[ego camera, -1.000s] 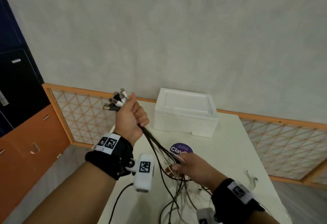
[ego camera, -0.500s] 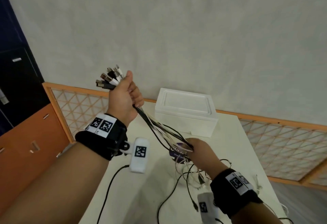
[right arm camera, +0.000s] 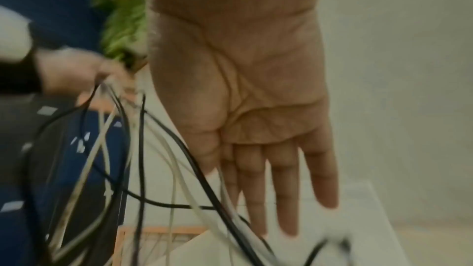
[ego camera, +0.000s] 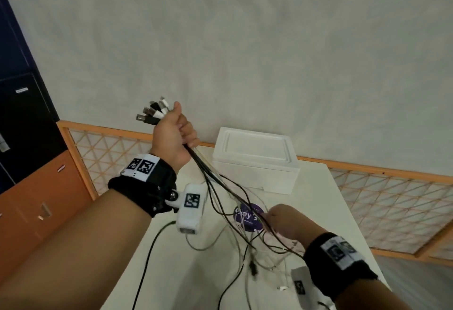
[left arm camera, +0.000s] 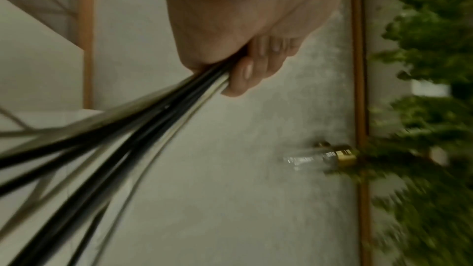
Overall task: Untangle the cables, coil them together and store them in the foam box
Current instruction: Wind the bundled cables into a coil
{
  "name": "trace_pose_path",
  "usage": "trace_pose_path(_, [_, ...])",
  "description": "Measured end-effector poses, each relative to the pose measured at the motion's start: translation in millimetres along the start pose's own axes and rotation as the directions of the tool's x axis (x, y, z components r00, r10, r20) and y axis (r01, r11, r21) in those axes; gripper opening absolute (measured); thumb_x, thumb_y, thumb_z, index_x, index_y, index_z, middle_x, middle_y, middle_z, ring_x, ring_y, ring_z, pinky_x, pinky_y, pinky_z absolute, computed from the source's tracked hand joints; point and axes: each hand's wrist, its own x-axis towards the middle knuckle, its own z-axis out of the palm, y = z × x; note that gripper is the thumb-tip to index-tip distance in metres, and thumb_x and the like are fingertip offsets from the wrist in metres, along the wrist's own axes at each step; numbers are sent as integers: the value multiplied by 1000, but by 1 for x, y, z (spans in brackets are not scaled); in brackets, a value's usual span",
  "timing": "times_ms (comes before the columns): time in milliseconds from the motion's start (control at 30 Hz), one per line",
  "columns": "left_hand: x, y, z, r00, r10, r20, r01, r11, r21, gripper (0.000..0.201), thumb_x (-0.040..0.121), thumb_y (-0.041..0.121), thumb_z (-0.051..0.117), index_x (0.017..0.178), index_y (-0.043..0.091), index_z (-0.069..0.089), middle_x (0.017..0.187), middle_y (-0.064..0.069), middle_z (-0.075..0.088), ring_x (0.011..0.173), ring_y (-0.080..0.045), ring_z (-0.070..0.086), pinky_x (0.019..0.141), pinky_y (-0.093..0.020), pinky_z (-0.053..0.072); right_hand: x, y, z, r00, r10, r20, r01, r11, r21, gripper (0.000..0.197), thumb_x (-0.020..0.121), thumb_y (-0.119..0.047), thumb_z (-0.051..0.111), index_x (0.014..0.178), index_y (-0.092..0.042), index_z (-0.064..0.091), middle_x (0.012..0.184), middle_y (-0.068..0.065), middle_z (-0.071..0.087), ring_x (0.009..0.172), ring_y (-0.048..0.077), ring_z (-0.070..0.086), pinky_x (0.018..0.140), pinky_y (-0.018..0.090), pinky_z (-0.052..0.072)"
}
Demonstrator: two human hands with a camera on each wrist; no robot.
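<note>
My left hand (ego camera: 174, 135) is raised above the table's left side and grips a bundle of black and white cables (ego camera: 203, 166) just below their plugs (ego camera: 154, 113), which stick out above the fist. In the left wrist view its fingers (left arm camera: 247, 68) curl round the cables (left arm camera: 163, 108). The strands fan down to my right hand (ego camera: 282, 221), low over the table. There the fingers (right arm camera: 284, 179) are straight, and the cables (right arm camera: 199, 173) run loosely between thumb and forefinger. Loose ends lie tangled on the table (ego camera: 171, 273). The white foam box (ego camera: 255, 160) stands at the back with its lid on.
A purple round sticker (ego camera: 247, 216) lies on the table under the cables. A black plug (ego camera: 253, 269) rests near the front. An orange lattice rail (ego camera: 103, 153) runs behind and beside the table, with orange and black cabinets (ego camera: 36, 187) at the left.
My left hand has lifted the plug ends higher. The right hand has moved along the strands, first away from me and then slightly back, and more cable now fans out between the hands.
</note>
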Motion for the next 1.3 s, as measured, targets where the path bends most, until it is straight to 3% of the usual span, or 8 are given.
trace_pose_path(67, [-9,-8,12,997,-31,77,28,999,37,57,95,46,49,48,20,29,41,6,21,36,-10,18,39,-20,18,5,-12,-5,991,-1,-136,-25,981,-192,32,94,-20,46,121,-8,58,128,9,58,119,25,54,99,31,42])
trace_pose_path(267, [-21,-26,34,973,-19,231,-33,975,220,55,96,43,48,50,19,30,43,5,22,36,-10,19,39,-21,21,-17,-71,-33,899,-132,-416,312,862,399,94,64,-24,60,149,-22,20,151,-5,29,130,9,40,105,26,34])
trace_pose_path(433, [-19,-19,23,983,61,175,-115,940,320,53,96,39,50,51,21,30,45,6,22,39,-10,19,47,-28,15,-35,-63,-50,681,-134,-720,175,984,-17,96,73,-7,62,150,-9,4,158,11,11,145,27,14,118,40,18])
trace_pose_path(567, [-25,-28,28,983,44,177,-97,949,301,52,96,40,50,54,19,29,45,6,23,39,-10,20,49,-30,13,-53,-85,-52,897,-371,-238,351,928,-126,109,76,-16,68,149,-17,-13,158,-2,-13,145,13,-13,120,36,-2])
trace_pose_path(667, [-33,-37,37,975,54,218,-130,927,351,51,97,36,51,51,21,33,45,6,27,41,-10,22,47,-28,17,-49,-88,-52,889,-441,120,448,894,-31,123,68,-28,82,150,-22,-10,156,-12,-5,143,3,-5,118,23,4])
trace_pose_path(767, [-33,-34,33,973,89,213,-165,916,367,49,97,33,52,52,21,35,47,6,29,41,-10,23,47,-29,19,-39,-70,-52,905,-417,79,388,888,246,135,49,-55,84,151,-27,0,157,-12,8,142,-1,8,116,22,11])
trace_pose_path(1033, [-53,-46,44,951,-36,308,-77,934,349,49,93,43,52,56,16,33,45,4,26,40,-12,25,42,-23,29,-5,-93,-13,872,-391,-294,488,746,454,9,90,-24,61,99,-22,63,93,-5,71,91,15,68,89,33,52])
trace_pose_path(1300, [-45,7,34,943,45,331,-88,989,116,58,96,44,42,44,21,33,40,7,22,36,-9,20,41,-21,23,9,-21,34,905,-240,-352,372,847,379,12,89,-28,56,78,-25,60,67,-8,67,61,10,59,71,42,52])
